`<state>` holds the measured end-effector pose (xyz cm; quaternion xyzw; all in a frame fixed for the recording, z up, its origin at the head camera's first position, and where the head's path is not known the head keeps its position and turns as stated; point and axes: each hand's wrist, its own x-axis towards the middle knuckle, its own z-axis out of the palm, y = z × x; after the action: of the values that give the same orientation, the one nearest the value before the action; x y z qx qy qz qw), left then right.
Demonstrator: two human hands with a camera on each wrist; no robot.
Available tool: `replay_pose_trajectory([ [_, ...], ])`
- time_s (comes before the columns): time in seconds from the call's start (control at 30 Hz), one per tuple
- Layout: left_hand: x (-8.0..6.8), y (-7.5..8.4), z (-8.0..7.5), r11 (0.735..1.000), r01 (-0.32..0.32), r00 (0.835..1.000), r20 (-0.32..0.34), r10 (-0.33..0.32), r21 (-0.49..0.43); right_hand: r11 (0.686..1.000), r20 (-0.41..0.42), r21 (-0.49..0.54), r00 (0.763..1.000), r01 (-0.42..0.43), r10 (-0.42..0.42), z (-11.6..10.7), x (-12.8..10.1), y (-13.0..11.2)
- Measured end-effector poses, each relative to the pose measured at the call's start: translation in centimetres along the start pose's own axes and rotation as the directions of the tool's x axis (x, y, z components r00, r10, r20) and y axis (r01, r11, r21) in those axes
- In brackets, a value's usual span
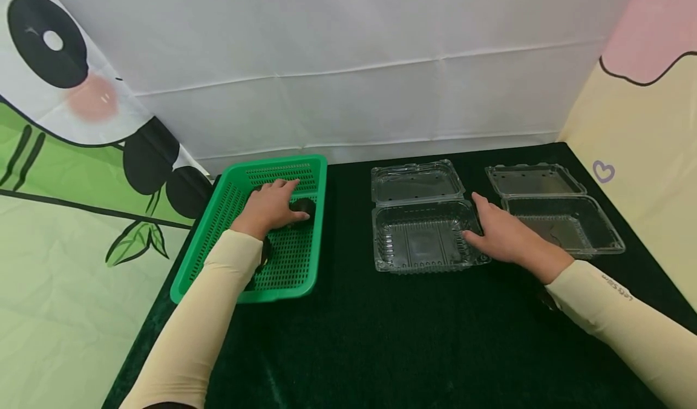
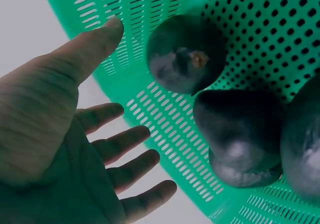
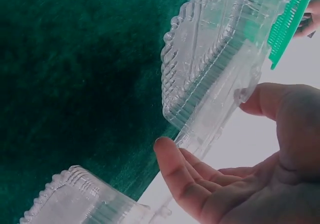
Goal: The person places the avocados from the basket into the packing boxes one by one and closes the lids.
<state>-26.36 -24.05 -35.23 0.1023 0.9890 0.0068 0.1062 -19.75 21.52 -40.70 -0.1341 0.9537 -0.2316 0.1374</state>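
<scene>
My left hand (image 1: 269, 206) hovers over the green basket (image 1: 320, 239), fingers spread and palm empty. Beneath and beside it lie several dark, smooth, rounded fruits like avocados (image 2: 185, 54); one fruit (image 1: 303, 208) shows near the left thumb, others are partly covered by hand and sleeve. On the other side, my right hand (image 1: 503, 233) is at the right side of an opened clear plastic clamshell box (image 1: 422, 242). In the right wrist view its thumb lies right at the box's rim, while the other fingers extend loosely outside.
A second opened clamshell box (image 1: 566, 230) stands to the right, partly behind the right hand. Both lids lean back toward the white cloth backdrop (image 1: 354, 106). Dark green cloth (image 1: 348, 336) covers the table, and printed cloths hang at both sides.
</scene>
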Motion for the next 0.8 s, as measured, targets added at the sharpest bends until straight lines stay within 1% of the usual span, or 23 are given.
replay_pose_trajectory([
  [0.13,0.5,0.2,0.6,1.000,-0.007,1.000,0.007,0.007,0.012,1.000,0.027,-0.012,1.000,-0.013,0.013,0.2,-0.1,0.1],
  [0.23,0.8,0.4,1.0,0.999,-0.018,1.000,0.005,0.018,0.027,1.000,0.050,0.005,0.999,-0.015,0.015,0.5,-0.1,0.2],
  [0.43,1.0,0.6,2.1,0.996,-0.049,0.999,-0.013,0.050,0.068,0.994,0.076,0.105,0.997,0.003,-0.011,1.0,-0.3,0.6],
  [0.53,1.0,0.7,2.6,0.996,-0.061,0.998,-0.024,0.063,0.070,0.990,0.080,0.144,0.997,0.006,-0.017,1.3,-0.4,0.6],
  [0.8,1.3,0.7,3.2,0.998,-0.042,0.999,-0.017,0.043,0.043,0.974,0.084,0.224,0.996,-0.030,0.012,1.3,-0.5,0.7],
])
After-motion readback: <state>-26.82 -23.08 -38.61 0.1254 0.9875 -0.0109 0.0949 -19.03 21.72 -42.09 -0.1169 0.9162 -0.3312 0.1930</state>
